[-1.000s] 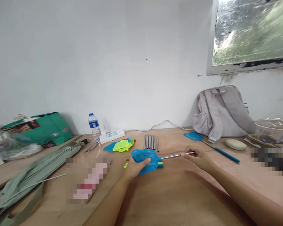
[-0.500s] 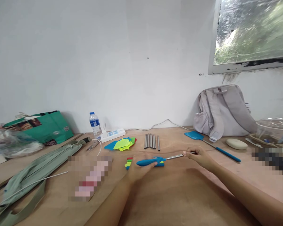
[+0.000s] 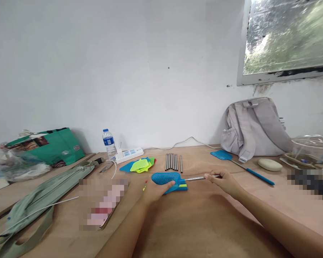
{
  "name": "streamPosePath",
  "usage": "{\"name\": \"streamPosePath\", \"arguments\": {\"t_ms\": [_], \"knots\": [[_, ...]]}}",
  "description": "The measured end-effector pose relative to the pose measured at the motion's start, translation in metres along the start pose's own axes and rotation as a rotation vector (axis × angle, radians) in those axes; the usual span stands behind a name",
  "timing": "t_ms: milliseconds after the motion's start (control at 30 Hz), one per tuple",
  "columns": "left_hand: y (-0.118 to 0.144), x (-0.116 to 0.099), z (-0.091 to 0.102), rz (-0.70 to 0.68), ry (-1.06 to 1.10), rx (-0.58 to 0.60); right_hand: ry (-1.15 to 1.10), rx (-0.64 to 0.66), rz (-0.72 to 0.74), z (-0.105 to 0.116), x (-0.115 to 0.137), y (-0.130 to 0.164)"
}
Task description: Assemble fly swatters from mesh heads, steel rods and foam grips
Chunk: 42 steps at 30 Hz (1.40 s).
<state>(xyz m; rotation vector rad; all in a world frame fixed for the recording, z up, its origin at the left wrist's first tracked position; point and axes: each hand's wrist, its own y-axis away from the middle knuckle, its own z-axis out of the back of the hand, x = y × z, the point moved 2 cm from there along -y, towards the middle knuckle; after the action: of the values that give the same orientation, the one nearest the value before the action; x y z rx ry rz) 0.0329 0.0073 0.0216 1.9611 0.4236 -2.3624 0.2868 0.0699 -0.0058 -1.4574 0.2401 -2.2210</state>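
1. Above the brown wooden tabletop (image 3: 191,225), in front of us, we hold the flat blue perforated plastic paddle (image 3: 165,177) in our left hand (image 3: 155,190), thumb laid across its mesh. We judge it light, bendy and hard to break; gripping close to its narrow end should limit flexing.
2. Our right hand (image 3: 226,182) pinches the slim shiny silver metal rod (image 3: 196,178) toward its right end. It looks stiff, light and somewhat slippery, so we would favour a firm fingertip pinch.
3. The short blue plastic neck (image 3: 182,181) meets the rod's left end; we expect it stiffer than the mesh, good for bracing. We cannot tell how deep the rod sits.
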Motion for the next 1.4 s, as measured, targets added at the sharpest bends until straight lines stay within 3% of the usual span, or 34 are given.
{"name": "streamPosePath", "arguments": {"t_ms": [167, 300, 433, 567, 733, 833, 967, 1033, 1200, 1400], "knots": [[-0.007, 0.006, 0.000, 0.032, 0.156, -0.030, 0.045, -0.077, 0.033, 0.001, 0.002, 0.001], [-0.015, 0.000, 0.009, 0.067, 0.133, -0.053, 0.093, -0.090, 0.056, -0.008, 0.009, 0.004], [-0.024, 0.004, 0.026, 0.234, 0.260, 0.040, 0.157, 0.024, 0.087, -0.017, 0.016, 0.007], [-0.029, 0.006, 0.038, 0.332, 0.453, 0.131, 0.337, 0.139, 0.258, -0.013, 0.018, 0.009], [-0.028, 0.000, 0.039, 0.202, 0.578, 0.248, 0.512, 0.339, 0.399, -0.011, 0.010, 0.011], [-0.031, 0.003, 0.038, 0.021, 0.422, 0.339, 0.616, 0.387, 0.386, -0.013, 0.003, 0.011], [-0.034, 0.008, 0.039, -0.306, -0.137, 0.281, 0.650, 0.291, 0.383, -0.010, -0.001, 0.009], [-0.030, 0.006, 0.037, -0.397, -0.326, 0.292, 0.599, 0.221, 0.380, -0.007, -0.002, 0.007], [-0.021, 0.000, 0.032, -0.411, -0.638, 0.423, 0.449, -0.013, 0.320, 0.001, -0.006, 0.002], [-0.018, 0.002, 0.030, -0.430, -0.839, 0.581, 0.128, -0.182, 0.090, -0.003, -0.015, 0.000]]}}
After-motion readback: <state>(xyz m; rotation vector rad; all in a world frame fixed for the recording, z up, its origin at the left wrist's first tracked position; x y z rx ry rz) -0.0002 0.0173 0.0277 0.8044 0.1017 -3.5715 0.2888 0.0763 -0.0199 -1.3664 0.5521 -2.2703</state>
